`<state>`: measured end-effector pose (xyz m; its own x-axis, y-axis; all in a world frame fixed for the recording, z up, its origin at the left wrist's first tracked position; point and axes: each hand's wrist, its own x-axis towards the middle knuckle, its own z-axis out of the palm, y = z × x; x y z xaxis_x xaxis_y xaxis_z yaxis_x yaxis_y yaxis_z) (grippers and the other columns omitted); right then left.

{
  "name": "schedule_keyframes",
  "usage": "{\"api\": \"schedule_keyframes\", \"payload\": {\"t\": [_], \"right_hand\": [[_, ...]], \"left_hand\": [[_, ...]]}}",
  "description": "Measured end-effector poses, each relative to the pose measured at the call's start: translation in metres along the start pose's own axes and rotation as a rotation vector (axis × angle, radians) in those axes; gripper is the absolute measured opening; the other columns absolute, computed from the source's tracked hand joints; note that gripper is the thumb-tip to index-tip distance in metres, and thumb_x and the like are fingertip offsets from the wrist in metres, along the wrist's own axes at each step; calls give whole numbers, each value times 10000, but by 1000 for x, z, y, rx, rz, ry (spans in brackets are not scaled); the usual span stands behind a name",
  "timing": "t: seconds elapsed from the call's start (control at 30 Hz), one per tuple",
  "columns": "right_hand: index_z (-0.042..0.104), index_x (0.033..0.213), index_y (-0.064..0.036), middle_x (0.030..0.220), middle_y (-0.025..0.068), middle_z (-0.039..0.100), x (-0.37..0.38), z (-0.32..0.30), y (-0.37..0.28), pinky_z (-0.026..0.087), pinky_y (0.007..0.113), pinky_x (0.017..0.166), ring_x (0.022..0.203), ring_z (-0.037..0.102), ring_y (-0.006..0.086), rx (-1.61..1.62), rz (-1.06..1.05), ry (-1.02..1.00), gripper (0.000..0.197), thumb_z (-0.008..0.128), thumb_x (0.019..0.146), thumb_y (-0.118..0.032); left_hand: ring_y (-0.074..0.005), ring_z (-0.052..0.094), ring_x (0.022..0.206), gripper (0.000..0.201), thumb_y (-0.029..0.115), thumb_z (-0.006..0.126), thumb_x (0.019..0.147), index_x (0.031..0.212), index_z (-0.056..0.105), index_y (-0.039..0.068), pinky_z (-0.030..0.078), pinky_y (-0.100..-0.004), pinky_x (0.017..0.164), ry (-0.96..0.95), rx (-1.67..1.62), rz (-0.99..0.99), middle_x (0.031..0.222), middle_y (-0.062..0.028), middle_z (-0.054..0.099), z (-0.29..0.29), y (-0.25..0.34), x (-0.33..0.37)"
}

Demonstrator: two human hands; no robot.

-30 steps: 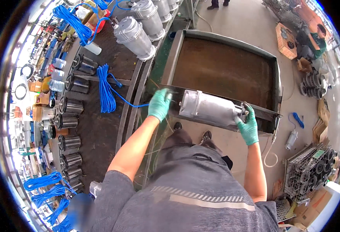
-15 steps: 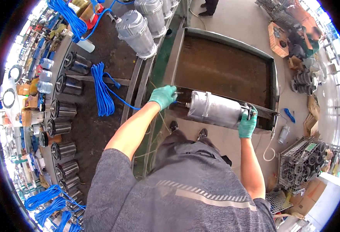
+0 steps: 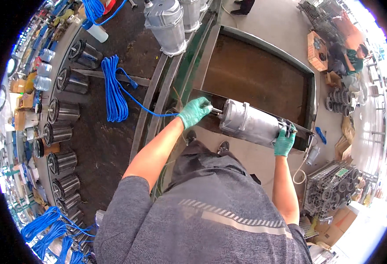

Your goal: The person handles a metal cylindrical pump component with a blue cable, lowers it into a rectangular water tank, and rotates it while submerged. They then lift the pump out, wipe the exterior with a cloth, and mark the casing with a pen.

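A grey metal cylindrical housing (image 3: 251,123) lies on its side across the near edge of a large metal tray, its axis running left to right. My right hand (image 3: 285,141), in a green glove, is closed around the metal fitting at its right end. At the left end, the gloved fingers of my left hand (image 3: 195,112) are pinched beside a thin metal rod (image 3: 217,110). A blue cable (image 3: 151,112) runs from a coil on the bench into my left hand; its end is hidden by the glove.
The brown-bottomed tray (image 3: 257,75) spans the area ahead. On the left bench (image 3: 114,163) lie a blue cable coil (image 3: 114,94) and several black cylinders (image 3: 64,111). More grey housings (image 3: 165,26) stand at its far end. A wire basket of parts (image 3: 332,187) and a seated person (image 3: 354,59) are at right.
My left hand has moved right, up to the rod at the housing's left end, drawing the blue cable along. The housing and my right hand have shifted slightly right in view.
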<state>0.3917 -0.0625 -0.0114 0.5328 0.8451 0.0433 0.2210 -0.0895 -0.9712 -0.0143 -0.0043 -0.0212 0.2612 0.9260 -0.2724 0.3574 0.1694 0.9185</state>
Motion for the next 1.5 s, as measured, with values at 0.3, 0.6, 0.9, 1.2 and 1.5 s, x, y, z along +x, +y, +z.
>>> {"api": "schedule_keyframes", "payload": {"t": [0.3, 0.6, 0.9, 1.2, 1.5], "right_hand": [[608, 1312, -20, 1231, 62, 651, 11, -6, 13, 479, 311, 1006, 1102, 608, 161, -29, -22, -42, 302, 569, 1021, -93], [614, 1294, -20, 1223, 53, 653, 16, -5, 21, 479, 305, 1009, 1099, 603, 157, 67, 2, -29, 283, 564, 1022, -79], [613, 1282, -37, 1189, 45, 657, 17, -5, 21, 499, 299, 974, 1069, 609, 147, 58, 10, -28, 267, 576, 1018, -61], [607, 1270, -34, 1206, 56, 660, 14, -2, 14, 513, 305, 961, 1075, 615, 148, 39, -18, -23, 244, 580, 1030, -61], [574, 1193, -22, 1178, 100, 652, 14, -2, 23, 514, 311, 962, 1054, 615, 183, -17, -129, 7, 198, 578, 995, -8]], "left_hand": [[-121, 543, 743, 522, 412, 619, 1017, 1367, 542, 32, 491, -316, 566, -184, -255, -383, 900, -27, 583, 5, 17, 10], [-282, 674, 926, 398, 222, 733, 913, 1227, 570, 39, 533, -427, 832, -244, 443, -91, 1031, -160, 695, 1, 11, 21], [-222, 663, 1054, 662, 203, 718, 927, 1498, 416, 61, 519, -382, 930, -171, 335, 11, 1139, -139, 691, 6, -6, 8], [-187, 651, 991, 417, 314, 640, 1022, 1382, 582, 111, 552, -350, 855, -366, -401, -291, 1083, -80, 681, -6, 12, 3], [-416, 714, 975, 498, 303, 692, 931, 1374, 589, 101, 566, -475, 882, -169, 465, -60, 1135, -226, 725, 4, 23, 8]]}}
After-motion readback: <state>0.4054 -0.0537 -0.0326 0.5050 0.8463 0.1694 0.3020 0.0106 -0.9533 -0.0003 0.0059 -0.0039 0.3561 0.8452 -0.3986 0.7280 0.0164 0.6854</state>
